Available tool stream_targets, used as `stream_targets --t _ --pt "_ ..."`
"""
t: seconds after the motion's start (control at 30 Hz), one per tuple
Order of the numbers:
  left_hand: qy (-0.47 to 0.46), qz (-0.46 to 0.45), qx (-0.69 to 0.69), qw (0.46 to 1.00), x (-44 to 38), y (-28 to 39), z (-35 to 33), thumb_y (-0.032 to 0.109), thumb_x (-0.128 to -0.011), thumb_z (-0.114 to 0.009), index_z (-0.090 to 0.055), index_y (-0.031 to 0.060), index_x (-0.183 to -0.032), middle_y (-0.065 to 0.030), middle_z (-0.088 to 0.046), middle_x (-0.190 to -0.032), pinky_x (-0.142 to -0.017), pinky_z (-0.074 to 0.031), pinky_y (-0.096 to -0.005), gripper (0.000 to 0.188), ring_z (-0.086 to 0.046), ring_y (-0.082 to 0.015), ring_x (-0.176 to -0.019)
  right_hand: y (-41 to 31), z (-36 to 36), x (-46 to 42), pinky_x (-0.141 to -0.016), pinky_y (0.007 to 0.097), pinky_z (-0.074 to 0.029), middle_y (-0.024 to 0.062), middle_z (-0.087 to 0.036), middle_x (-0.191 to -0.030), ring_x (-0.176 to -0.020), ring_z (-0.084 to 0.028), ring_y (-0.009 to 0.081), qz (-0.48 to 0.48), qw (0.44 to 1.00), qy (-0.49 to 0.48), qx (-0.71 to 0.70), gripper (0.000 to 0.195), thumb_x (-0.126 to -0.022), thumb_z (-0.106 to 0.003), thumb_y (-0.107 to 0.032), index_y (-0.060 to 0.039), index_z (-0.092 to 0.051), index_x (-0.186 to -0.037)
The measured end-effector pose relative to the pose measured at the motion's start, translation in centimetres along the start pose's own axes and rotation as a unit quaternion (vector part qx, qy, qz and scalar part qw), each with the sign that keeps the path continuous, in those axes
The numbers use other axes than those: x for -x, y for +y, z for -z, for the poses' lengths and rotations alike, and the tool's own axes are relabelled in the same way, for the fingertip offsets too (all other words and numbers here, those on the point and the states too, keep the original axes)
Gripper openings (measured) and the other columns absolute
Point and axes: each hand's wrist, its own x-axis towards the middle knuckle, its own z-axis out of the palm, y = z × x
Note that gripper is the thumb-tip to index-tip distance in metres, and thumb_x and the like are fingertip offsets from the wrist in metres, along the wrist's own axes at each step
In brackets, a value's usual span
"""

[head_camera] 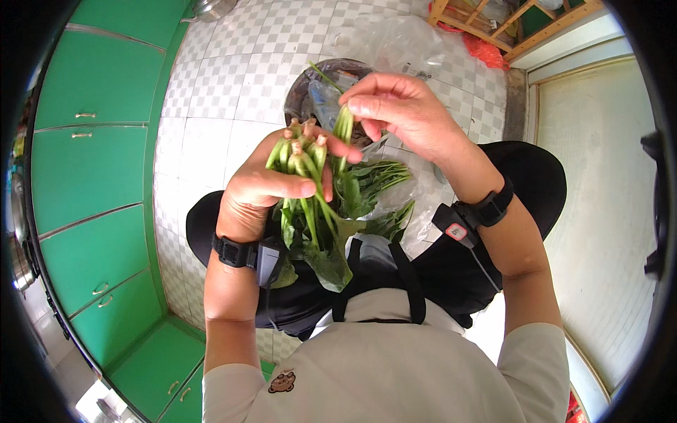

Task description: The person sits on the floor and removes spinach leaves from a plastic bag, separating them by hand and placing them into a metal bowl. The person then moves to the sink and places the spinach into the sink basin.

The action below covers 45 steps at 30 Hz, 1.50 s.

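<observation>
My left hand (264,182) is closed round a bunch of leafy green vegetables (312,211), with the pale cut root ends up and the dark leaves hanging over my lap. My right hand (396,113) pinches the upper end of a green stalk (344,124) between thumb and fingers, just right of the bunch. Beyond the hands, a lined waste bin (302,87) holds plastic and scraps. More leafy greens (378,177) lie on a clear plastic bag (418,193) below my right hand, partly hidden by the held leaves.
Green cabinets (95,174) line the left side. A crumpled clear plastic bag (391,45) lies on the tiled floor (211,137) past the bin. At the upper right are a wooden rack (478,26) and a red plastic bag (484,52), with a pale door (592,211) on the right.
</observation>
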Motion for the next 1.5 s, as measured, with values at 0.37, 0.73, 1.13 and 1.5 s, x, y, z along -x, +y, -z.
stream_targets --t 0.37,0.73,1.13,1.5 --pt "0.022 -0.012 0.01 1.0 -0.4 -0.3 0.2 0.013 -0.064 -0.078 -0.054 -0.0073 -0.122 -0.0205 -0.059 -0.119 -0.071 -0.055 -0.0341 0.066 -0.064 -0.0235 -0.076 0.3 -1.7 -0.2 -0.052 0.0206 -0.043 -0.0006 -0.059 -0.072 -0.057 -0.052 0.0055 0.109 0.97 0.099 0.193 0.014 -0.097 -0.059 -0.014 -0.0035 -0.061 -0.089" --pt "0.003 -0.043 0.107 0.993 0.5 -1.1 1.3 0.016 -0.064 -0.075 -0.057 -0.0061 -0.117 -0.0318 -0.059 -0.117 -0.068 -0.055 -0.0325 0.06 -0.065 -0.026 -0.072 -0.6 -1.2 -0.1 -0.057 0.0202 -0.047 0.0022 -0.066 -0.084 -0.069 -0.058 0.006 0.012 0.999 0.032 -0.01 0.026 -0.099 -0.055 -0.017 -0.003 -0.064 -0.119" --pt "0.064 -0.097 0.025 0.993 0.8 -0.6 2.2 0.018 -0.065 -0.073 -0.052 -0.01 -0.127 -0.03 -0.051 -0.134 -0.072 -0.054 -0.0333 0.071 -0.065 -0.0232 -0.075 -2.0 2.8 -0.9 -0.058 0.021 -0.04 0.0051 -0.064 -0.093 -0.064 -0.049 0.0064 0.1 0.98 0.057 -0.161 0.02 -0.095 -0.063 -0.019 -0.0008 -0.066 -0.102" --pt "0.21 -0.073 0.042 0.974 1.0 -0.7 3.2 0.011 -0.076 -0.068 -0.05 -0.0058 -0.125 -0.0267 -0.059 -0.121 -0.077 -0.057 -0.0372 0.055 -0.066 -0.0249 -0.085 -1.1 6.1 -1.1 -0.064 0.0245 -0.055 0.0059 -0.07 -0.083 -0.067 -0.066 0.0118 0.13 0.962 0.102 -0.218 0.021 -0.099 -0.056 -0.02 -0.0023 -0.067 -0.097"
